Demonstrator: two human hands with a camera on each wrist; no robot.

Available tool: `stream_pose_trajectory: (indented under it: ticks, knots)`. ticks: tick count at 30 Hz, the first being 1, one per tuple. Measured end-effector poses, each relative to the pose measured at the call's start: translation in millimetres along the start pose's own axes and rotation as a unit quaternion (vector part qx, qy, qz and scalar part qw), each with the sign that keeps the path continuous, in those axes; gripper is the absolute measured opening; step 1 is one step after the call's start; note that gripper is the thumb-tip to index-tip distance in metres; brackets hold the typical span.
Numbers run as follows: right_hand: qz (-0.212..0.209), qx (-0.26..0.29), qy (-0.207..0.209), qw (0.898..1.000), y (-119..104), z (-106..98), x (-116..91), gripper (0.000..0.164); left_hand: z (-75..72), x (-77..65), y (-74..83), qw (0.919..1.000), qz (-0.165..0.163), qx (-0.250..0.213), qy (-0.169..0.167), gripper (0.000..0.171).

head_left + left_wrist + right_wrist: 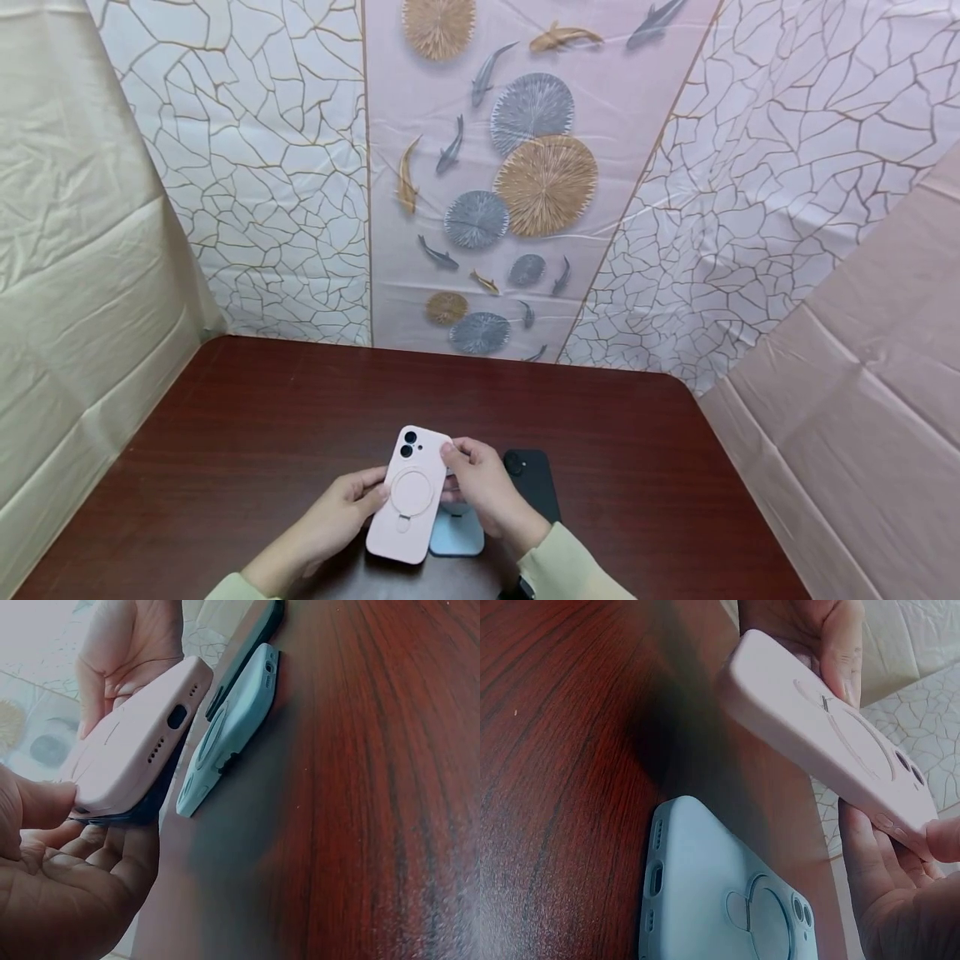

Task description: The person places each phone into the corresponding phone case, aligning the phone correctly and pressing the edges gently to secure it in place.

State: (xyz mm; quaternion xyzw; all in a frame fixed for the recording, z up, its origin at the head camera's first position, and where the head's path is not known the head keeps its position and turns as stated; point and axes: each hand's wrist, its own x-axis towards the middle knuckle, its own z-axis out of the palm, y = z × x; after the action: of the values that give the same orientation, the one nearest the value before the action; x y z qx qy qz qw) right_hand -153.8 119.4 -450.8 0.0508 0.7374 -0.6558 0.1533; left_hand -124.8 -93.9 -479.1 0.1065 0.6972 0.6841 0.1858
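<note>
Both hands hold a pink phone case (386,537) tilted above the table, its ring and camera cutout turned up. Two camera lenses show through the cutout. In the left wrist view a dark edge (159,796) shows along the underside of the case. My left hand (335,517) grips its left long side, thumb on the back and fingers beneath. At the upper right corner my right hand (483,487) pinches it with thumb and fingers. Below and to the right, a light blue phone case (697,877) with a ring lies on the table.
A black phone or cased phone (536,482) lies right of the blue case, partly behind the right forearm. The dark red wooden table (637,483) meets patterned cloth (480,275) at its back edge. Cloth walls stand at both sides.
</note>
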Motion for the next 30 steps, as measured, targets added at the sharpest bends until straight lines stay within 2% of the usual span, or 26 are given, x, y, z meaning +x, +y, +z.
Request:
stream_pose_trajectory:
  ticks: [4, 7, 11, 16, 18, 25, 30]
  knots:
    - [-0.01, -0.002, 0.0, 1.0, -3, 0, -3, 0.033, -0.3, 0.3, 3.0, 1.0, -0.003, 0.001, -0.001, 0.051]
    - [-0.016, -0.004, 0.001, 1.0, -3, 1, -4, 0.032, 0.1, 0.8, 5.7, 0.9999, 0.001, 0.002, 0.016, 0.049]
    - [-0.018, -0.012, 0.004, 1.0, -3, 4, -4, 0.03, 0.1, 4.5, 8.0, 0.9974, 0.008, 0.009, 0.071, 0.046]
    - [-0.011, -0.019, 0.004, 1.0, 0, 9, -4, 0.028, 0.6, 9.1, 14.3, 0.9897, 0.018, -0.007, 0.142, 0.034]
    - [-0.009, -0.019, 0.002, 1.0, 1, 11, -4, 0.028, 0.8, 9.9, 16.3, 0.987, 0.021, -0.006, 0.159, 0.032]
    - [-0.027, -0.007, -0.03, 0.999, 4, 16, -6, 0.029, -0.6, 13.1, 17.0, 0.9689, 0.023, 0.099, 0.225, 0.031]
    - [-0.037, 0.009, -0.049, 0.998, 5, 18, -8, 0.025, -1.2, 14.1, 15.1, 0.9632, 0.036, 0.118, 0.239, 0.023]
